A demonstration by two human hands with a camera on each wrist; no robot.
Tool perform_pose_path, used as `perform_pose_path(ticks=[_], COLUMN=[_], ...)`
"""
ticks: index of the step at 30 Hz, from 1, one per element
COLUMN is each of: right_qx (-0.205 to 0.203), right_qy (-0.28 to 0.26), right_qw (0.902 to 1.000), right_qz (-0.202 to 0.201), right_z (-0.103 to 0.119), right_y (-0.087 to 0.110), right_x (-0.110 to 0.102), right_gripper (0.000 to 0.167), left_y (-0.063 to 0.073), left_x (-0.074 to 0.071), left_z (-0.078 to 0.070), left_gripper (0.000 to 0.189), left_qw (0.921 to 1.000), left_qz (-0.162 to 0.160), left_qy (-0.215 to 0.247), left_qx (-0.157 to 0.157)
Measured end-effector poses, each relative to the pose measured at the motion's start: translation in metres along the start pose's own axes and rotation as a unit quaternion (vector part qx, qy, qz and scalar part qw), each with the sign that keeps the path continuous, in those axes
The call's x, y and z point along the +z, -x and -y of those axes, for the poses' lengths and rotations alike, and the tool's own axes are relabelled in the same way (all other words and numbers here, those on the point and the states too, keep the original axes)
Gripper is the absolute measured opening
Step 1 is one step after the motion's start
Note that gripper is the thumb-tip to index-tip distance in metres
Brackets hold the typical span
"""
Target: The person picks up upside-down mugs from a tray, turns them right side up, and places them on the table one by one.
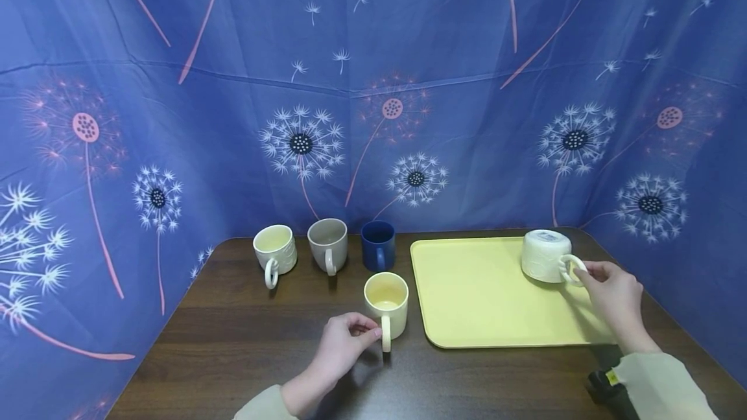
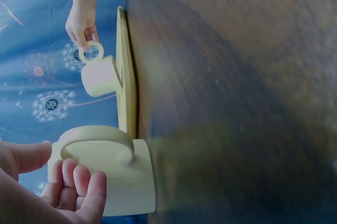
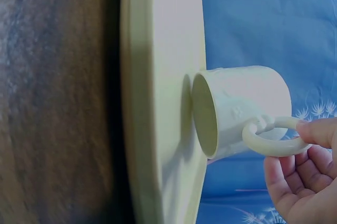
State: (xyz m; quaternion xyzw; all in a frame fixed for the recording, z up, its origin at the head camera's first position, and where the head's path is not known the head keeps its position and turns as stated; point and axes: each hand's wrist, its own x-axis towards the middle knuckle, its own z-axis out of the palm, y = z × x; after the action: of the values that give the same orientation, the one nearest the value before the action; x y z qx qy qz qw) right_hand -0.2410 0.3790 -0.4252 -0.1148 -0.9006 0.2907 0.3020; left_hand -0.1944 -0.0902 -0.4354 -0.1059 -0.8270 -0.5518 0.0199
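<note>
My right hand (image 1: pixel 615 293) pinches the handle of a white mug (image 3: pixel 253 108) with a raised pattern. That mug is upside down and tilted, its mouth towards the yellow tray (image 1: pixel 484 297); whether its rim touches the tray I cannot tell. On the table, left of the tray, a pale yellow mug (image 1: pixel 386 306) stands upright with its handle towards me. My left hand (image 1: pixel 344 345) is at this handle, and in the left wrist view the thumb (image 2: pixel 31 156) and bent fingers are apart, not closed around it.
Behind the yellow mug, an embossed cream mug (image 1: pixel 280 251), a grey mug (image 1: pixel 328 245) and a dark blue mug (image 1: pixel 378 246) stand upright in a row. A blue dandelion-print cloth (image 1: pixel 467 115) hangs around the brown wooden table (image 1: pixel 233 342).
</note>
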Motion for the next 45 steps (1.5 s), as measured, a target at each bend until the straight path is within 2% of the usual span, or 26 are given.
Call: perform_pose_path(ticks=[7, 19, 24, 32, 38, 45], right_qx=[-0.022, -0.035, -0.04, -0.11, -0.135, -0.142], right_qy=[-0.009, -0.005, -0.007, -0.023, -0.021, -0.008], right_qw=[0.9993, 0.9976, 0.9975, 0.99, 0.9873, 0.9879], right_qz=[-0.03, -0.059, -0.058, -0.086, -0.081, -0.062], right_z=[0.007, 0.02, 0.028, 0.04, 0.047, 0.059], right_y=[-0.001, -0.005, -0.008, -0.013, -0.016, -0.017], right_x=[-0.003, -0.009, -0.011, -0.005, -0.004, -0.009], right_gripper=[0.028, 0.026, 0.027, 0.019, 0.017, 0.019], left_y=[-0.001, -0.005, -0.006, -0.007, -0.008, -0.009], left_x=[-0.006, -0.01, -0.012, -0.014, -0.015, -0.017], left_z=[-0.009, -0.017, -0.018, -0.019, -0.021, -0.024], left_gripper=[0.012, 0.008, 0.008, 0.009, 0.008, 0.008], left_qw=[0.9991, 0.9976, 0.9973, 0.9973, 0.9975, 0.9973], left_qz=[-0.008, -0.015, -0.013, -0.011, -0.012, -0.021], left_qy=[-0.004, -0.018, -0.021, -0.017, -0.021, -0.021], left_qx=[0.041, 0.065, 0.069, 0.07, 0.066, 0.068])
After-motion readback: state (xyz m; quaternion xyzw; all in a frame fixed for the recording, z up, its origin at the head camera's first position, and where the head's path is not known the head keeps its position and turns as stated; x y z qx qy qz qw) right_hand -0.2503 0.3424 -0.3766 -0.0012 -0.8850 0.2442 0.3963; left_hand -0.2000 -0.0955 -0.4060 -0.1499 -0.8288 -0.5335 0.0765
